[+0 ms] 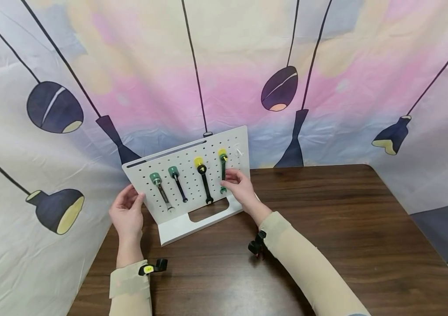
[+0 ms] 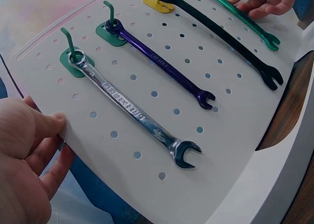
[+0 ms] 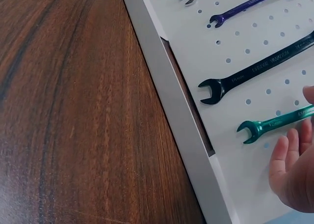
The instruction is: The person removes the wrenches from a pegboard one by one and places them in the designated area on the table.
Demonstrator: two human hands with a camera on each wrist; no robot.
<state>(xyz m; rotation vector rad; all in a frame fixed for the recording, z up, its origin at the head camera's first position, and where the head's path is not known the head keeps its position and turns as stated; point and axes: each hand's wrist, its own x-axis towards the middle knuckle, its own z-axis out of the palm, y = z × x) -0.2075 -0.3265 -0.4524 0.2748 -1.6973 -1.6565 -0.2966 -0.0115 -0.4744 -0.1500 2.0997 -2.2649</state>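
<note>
My left arm comes up almost vertically from the lower left of the head frame, its tan sleeve (image 1: 130,281) just below the wrist. There my left fingers (image 2: 55,172) are bent, closed in a pinch at the left edge of the white pegboard (image 1: 190,184), thumb lying on its front face.

My right forearm slants in from the lower right, wrist bent towards the board's right side. My right fingers (image 1: 234,173) are partly curled beside the green wrench (image 3: 277,122), a little right of the frame's centre; I cannot tell whether they grip it or merely sit close.

That wrench hangs at the right end of the row, with the black wrench (image 2: 221,36), purple wrench (image 2: 162,64) and silver wrench (image 2: 127,106) to its left. The board stands tilted on the brown surface (image 1: 346,228).
</note>
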